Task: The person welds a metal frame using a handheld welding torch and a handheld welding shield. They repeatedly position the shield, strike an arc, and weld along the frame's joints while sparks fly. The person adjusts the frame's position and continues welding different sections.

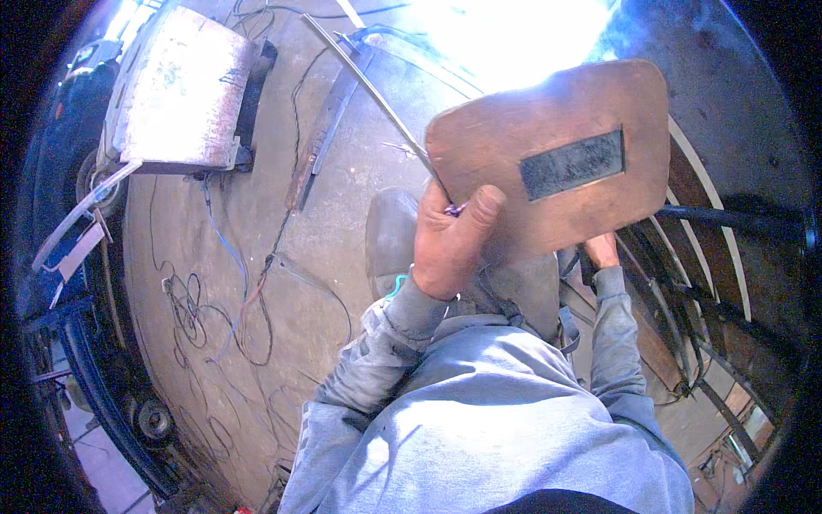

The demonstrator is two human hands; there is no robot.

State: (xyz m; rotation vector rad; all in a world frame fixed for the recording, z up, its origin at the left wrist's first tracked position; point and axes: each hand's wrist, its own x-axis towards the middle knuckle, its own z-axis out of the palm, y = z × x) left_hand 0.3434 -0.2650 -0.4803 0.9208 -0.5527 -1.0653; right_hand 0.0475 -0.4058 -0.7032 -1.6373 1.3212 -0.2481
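Observation:
My left hand (pixel 454 236) is closed on a brown hand-held welding shield (pixel 479 141), its thumb pressed against the near face. A dark rectangular window (pixel 572 164) is set into the shield. A long thin metal rod (pixel 368 87) slants up and left from the same hand and seems to be gripped with the shield. My right hand (pixel 603 250) is under the shield's lower right edge; its fingers are hidden behind the board. Beyond the shield's top edge an intense white-blue glare washes out whatever lies there, with bluish smoke to its right.
A worn, pale metal box (pixel 184 90) stands at the upper left. Loose cables (pixel 244 265) trail over the floor, near a dark metal bar (pixel 330 128). At right are curved metal strips (pixel 706 206) and black tubes (pixel 728 218). A dark metal frame (pixel 98 394) lines the left.

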